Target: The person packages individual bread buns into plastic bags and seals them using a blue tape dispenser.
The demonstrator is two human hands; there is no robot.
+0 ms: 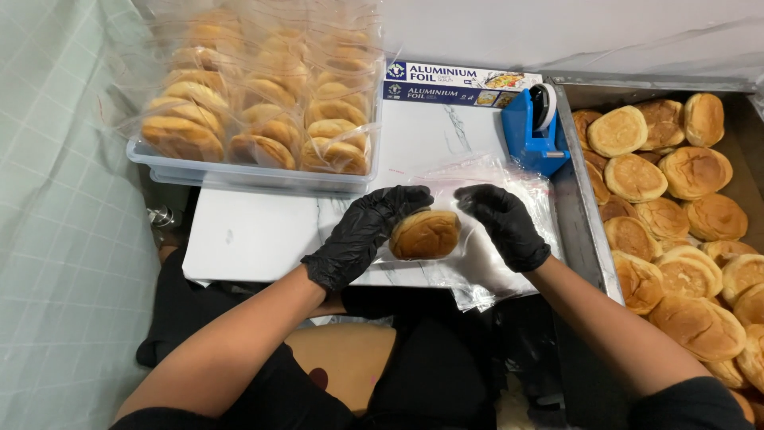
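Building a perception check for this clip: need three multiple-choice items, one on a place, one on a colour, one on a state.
1. Where does the blue tape dispenser stand?
A. in the clear tub
B. at the far right corner of the white board, beside the metal tray
C. on the person's lap

2. What colour are the gloves on both hands?
A. white
B. blue
C. black

3. What state is the bun in the left hand?
A. going into a clear plastic bag
B. wrapped in foil
C. cut in half

Answers: 1 B, it sits on the white board against the rim of the metal tray. 2 C, the left hand and right hand are both in black. 3 A, the clear plastic bag lies around it.
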